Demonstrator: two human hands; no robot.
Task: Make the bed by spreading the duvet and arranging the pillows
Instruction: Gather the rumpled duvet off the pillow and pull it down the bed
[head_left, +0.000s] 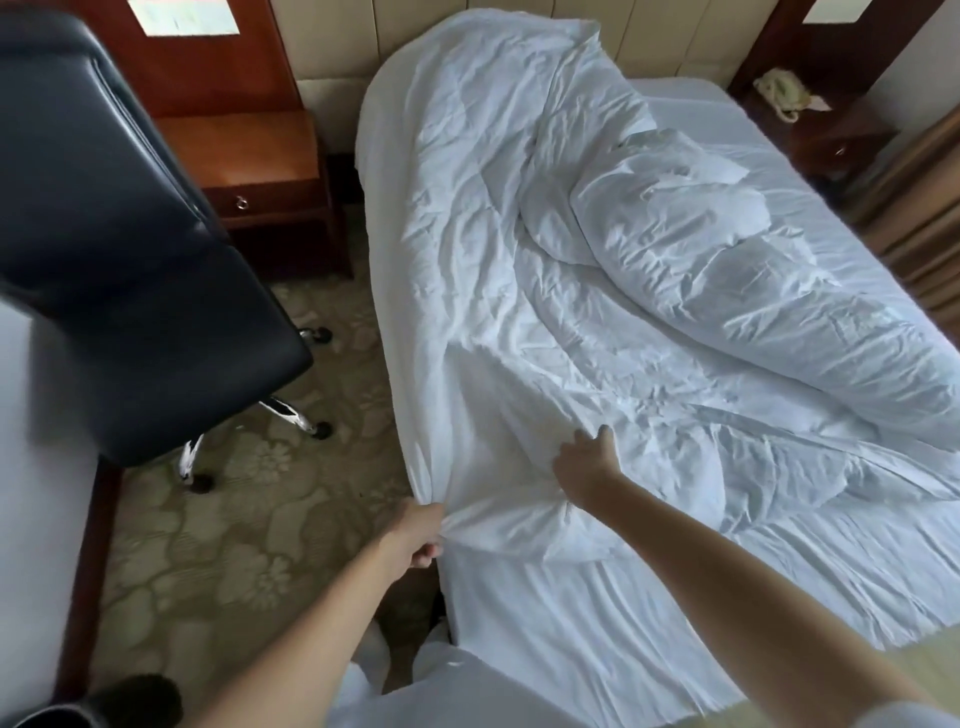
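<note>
Nearest the camera, the person's two bare forearms reach out over the foot corner of the bed (597, 623), where the fitted white sheet shows below the bedding. The left hand (423, 535) pinches the corner of the white duvet (519, 322) at the bed's near left edge, its fingers (427, 551) curled round a bunched fold of cloth. The right hand (587, 467) is a little farther in, on top of the duvet; its fingers point away from the camera and seem to gather or press the fabric, but whether they truly grip it cannot be told from this angle.

Beyond the hands the duvet runs in a long, creased strip up the left side of the bed to the padded headboard (332, 57), with a thick roll of it doubled over toward the middle. The right side of the mattress lies uncovered. No pillow can be picked out for certain; any may be under the heap.

To the left stand a dark office chair (130, 249) on the patterned carpet and a wooden nightstand (254, 166); a second nightstand with a pale telephone (782, 91) sits at the far right.

The step in hand looks like the spreading of the duvet, only begun. The next move likely calls for a firm hold on the foot edge and a pull across to the right, so the doubled roll unfolds over the bare sheet.
</note>
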